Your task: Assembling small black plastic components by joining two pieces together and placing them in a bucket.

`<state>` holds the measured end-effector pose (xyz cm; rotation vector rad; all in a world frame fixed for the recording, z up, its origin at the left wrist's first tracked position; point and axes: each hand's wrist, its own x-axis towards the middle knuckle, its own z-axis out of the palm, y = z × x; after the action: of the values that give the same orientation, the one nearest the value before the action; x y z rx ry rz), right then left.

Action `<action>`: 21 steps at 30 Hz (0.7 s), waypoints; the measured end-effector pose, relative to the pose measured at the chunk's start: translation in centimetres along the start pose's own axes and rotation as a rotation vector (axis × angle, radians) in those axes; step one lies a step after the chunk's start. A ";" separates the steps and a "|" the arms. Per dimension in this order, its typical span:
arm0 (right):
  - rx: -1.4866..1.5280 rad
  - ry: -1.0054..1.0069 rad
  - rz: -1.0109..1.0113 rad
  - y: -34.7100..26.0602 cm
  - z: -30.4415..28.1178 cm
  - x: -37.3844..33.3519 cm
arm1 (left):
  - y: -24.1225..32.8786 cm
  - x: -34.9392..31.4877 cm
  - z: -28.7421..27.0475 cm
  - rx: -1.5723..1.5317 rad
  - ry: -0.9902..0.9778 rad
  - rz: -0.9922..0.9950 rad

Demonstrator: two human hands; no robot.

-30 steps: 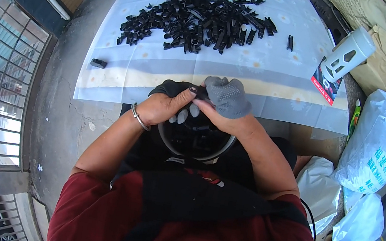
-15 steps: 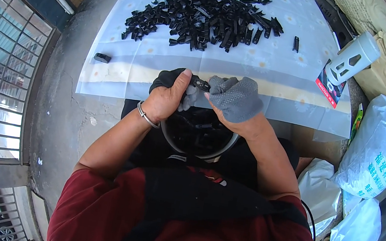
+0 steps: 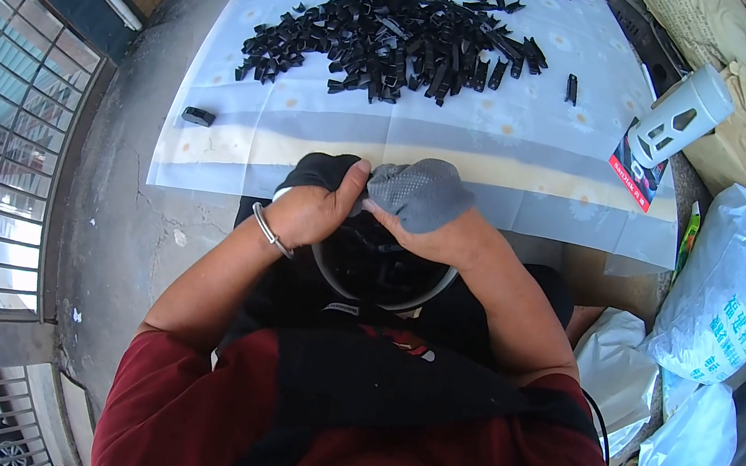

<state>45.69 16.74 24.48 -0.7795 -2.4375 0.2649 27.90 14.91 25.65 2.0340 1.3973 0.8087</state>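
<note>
My left hand [image 3: 324, 198], in a black-and-grey fingerless-thumb glove, is closed, its bare thumb pointing up. Pressed against it, my right hand [image 3: 425, 200] in a grey dotted glove has its fingers curled over and its thumb against the left hand. The small black clip-shaped piece seen between them a moment ago is now hidden by the gloves. Directly beneath both hands is a round bowl [image 3: 434, 293] with a pale rim, resting in my lap, with dark pieces in it. A large heap of small black clip-shaped pieces [image 3: 404, 38] covers the far part of the table.
A flowered plastic cloth [image 3: 240, 149] covers the table. One black block [image 3: 197, 115] lies at its left, a lone clip piece [image 3: 571, 89] right of the heap. A white slotted cylinder [image 3: 682, 116] rests on a red-and-black card [image 3: 633, 182]. White bags [image 3: 725, 289] crowd the right side.
My right hand has moved left and closed against my left hand, covering the black piece that showed between them. My left hand has shifted slightly left and down.
</note>
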 end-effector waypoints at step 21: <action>-0.390 0.224 0.105 7.9 0.7 6.6 | -7.0 8.9 -0.4 0.694 0.499 0.316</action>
<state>44.57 27.02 24.17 -1.0430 -2.2632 -0.2560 25.81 25.61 22.44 2.7625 1.8384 1.1359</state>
